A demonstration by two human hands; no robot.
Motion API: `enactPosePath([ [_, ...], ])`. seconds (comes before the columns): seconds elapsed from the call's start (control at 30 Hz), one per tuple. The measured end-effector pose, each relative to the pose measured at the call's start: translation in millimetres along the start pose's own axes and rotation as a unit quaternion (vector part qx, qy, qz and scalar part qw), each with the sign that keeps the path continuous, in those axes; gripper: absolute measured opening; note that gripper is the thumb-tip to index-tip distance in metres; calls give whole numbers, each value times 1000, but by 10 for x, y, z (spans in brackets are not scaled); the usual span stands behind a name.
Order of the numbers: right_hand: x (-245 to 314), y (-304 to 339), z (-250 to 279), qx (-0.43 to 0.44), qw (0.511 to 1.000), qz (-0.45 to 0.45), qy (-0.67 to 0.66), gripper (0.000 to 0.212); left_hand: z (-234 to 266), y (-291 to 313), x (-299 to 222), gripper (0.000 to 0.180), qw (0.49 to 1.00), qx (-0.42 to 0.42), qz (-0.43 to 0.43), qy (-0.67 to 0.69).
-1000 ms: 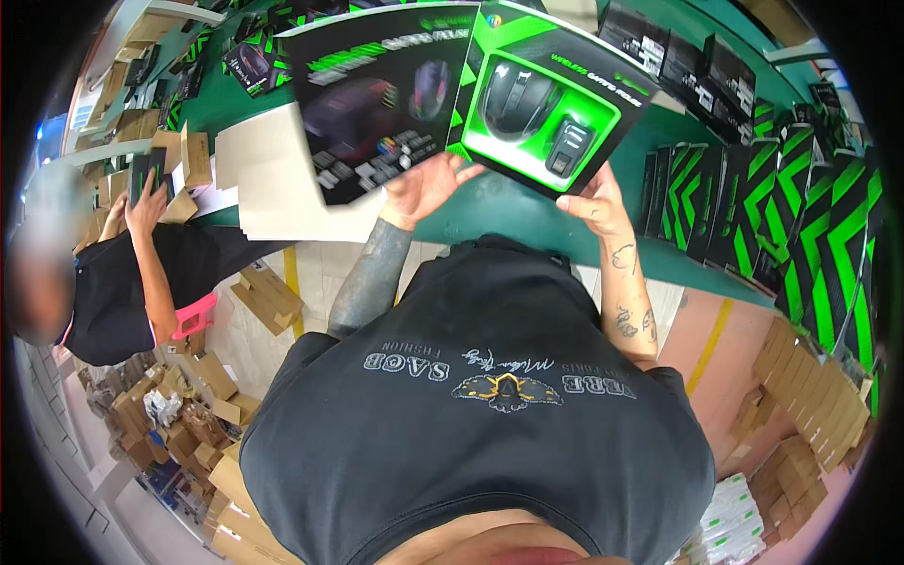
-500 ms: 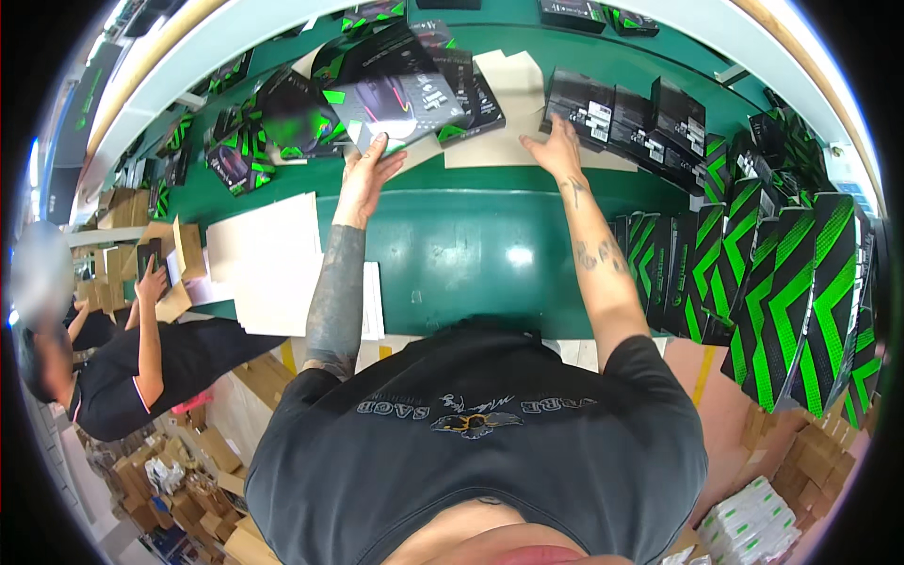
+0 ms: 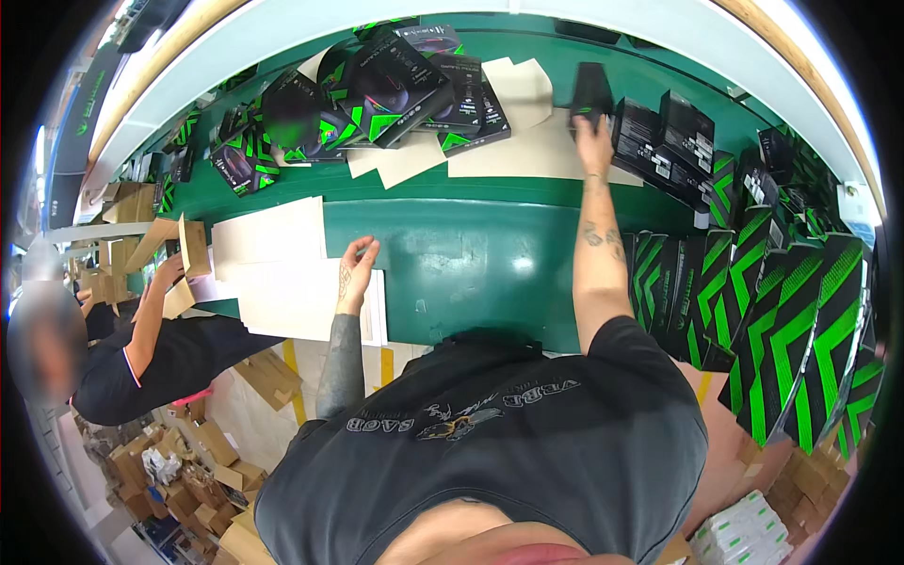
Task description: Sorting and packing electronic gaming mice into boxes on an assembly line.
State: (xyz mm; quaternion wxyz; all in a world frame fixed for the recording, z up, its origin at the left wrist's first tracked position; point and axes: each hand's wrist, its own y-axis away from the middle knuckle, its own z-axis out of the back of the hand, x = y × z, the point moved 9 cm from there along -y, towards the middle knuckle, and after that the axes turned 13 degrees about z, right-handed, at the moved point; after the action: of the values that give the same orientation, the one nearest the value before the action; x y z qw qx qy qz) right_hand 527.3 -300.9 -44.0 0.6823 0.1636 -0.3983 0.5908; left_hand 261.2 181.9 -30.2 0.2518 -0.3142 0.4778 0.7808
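My right hand [image 3: 593,149] grips the near end of a small black box [image 3: 590,87] at the back right, beside a row of similar black boxes [image 3: 650,141]. The box stands slightly blurred over the edge of tan cardboard sheets [image 3: 523,151]. Over the green table [image 3: 452,240], my left hand [image 3: 358,262] hangs with loosely bent fingers and nothing visible in them. It is nearest to a stack of pale flat sheets [image 3: 282,282]. At the back, several black-and-green mouse boxes lie in a heap, a tilted mouse box [image 3: 391,85] on top.
Tall black boxes with green chevrons [image 3: 782,320] stand along the right edge. Smaller packages crowd behind them. At left, a co-worker in a black shirt [image 3: 179,363] reaches into an open carton [image 3: 184,250]. Cartons [image 3: 202,461] cover the floor at lower left.
My left hand has let go of the mouse box, now on the heap, and drawn back toward me. My right hand has taken a black box from the row's left end and moved it slightly away.
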Motion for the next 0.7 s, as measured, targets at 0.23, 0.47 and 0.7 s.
enactPosePath([
  [0.23,-291,542,-102,-49,801,-283,-525,34,-422,263,63,39,995,73,4,-73],
  [0.47,376,979,228,28,765,-156,-624,33,-669,879,-862,46,953,43,-273,-125],
  [0.7,1238,2559,665,187,682,-164,-688,54,-1218,1675,-1459,115,840,111,-482,-224],
])
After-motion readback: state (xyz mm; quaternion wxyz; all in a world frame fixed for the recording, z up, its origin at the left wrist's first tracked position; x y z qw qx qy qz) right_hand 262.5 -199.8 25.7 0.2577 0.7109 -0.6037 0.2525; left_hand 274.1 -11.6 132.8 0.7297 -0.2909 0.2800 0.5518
